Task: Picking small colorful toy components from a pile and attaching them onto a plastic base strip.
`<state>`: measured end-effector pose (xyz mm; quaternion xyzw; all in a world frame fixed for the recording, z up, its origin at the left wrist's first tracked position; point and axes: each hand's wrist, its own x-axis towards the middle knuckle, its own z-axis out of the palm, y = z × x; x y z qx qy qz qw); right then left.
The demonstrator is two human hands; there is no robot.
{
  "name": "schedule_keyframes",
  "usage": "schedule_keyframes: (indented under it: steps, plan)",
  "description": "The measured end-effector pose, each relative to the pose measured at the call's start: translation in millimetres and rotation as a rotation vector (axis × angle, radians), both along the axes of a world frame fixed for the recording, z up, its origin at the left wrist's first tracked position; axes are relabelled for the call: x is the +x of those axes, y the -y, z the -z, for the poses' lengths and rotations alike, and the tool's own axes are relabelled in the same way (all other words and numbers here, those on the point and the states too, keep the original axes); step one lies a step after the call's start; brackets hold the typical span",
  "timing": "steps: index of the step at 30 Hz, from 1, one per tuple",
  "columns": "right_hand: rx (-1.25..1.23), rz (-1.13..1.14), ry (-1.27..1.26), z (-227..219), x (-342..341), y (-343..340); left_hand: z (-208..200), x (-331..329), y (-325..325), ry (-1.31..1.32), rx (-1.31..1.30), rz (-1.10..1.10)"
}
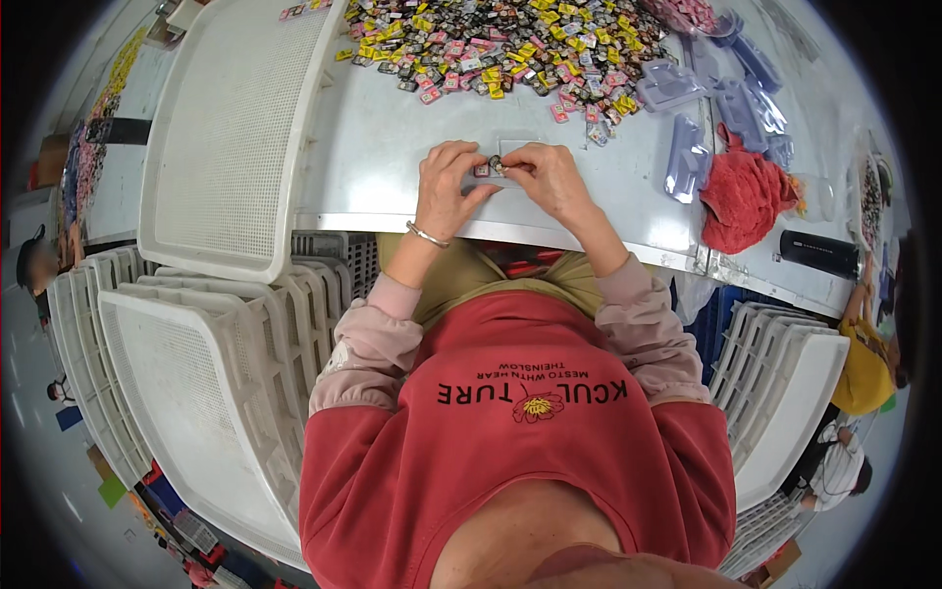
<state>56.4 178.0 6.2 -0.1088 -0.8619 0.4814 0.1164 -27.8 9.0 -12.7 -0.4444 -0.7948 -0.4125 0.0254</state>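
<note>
Near the table's front edge, both my hands meet over a clear plastic blister tray (508,183). My left hand (446,191) curls its fingers and thumb round the tray's left end, beside a small pink-edged piece (481,170). With thumb and fingers pinched together, my right hand (551,182) holds a small dark piece (496,163) just right of the pink one. The fingertips partly cover both pieces, so their exact kind is unclear. Another clear plastic part (517,135) lies just beyond my hands.
A wide heap of small yellow, pink and black pieces (510,49) covers the far table. On the right lie clear blister trays (687,157), a red cloth (744,196) and a black cylinder (822,253). A white mesh tray (231,128) stands left; stacked white trays (186,363) flank me.
</note>
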Motion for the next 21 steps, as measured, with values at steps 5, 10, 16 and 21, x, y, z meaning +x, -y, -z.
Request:
schedule_keyframes:
  steps: [5,10,16,21]
  plan:
    - [0.145,0.065,-0.031,6,0,6,0,-3,2,0.041,0.031,0.044]
    - [-0.149,0.117,0.067,6,-6,-3,-6,1,2,0.016,-0.032,0.040]
    - [-0.029,0.142,0.171,2,-5,9,0,4,1,-0.037,-0.037,0.017]
    - [-0.126,0.215,0.133,6,-2,8,1,4,0,-0.079,-0.045,0.034]
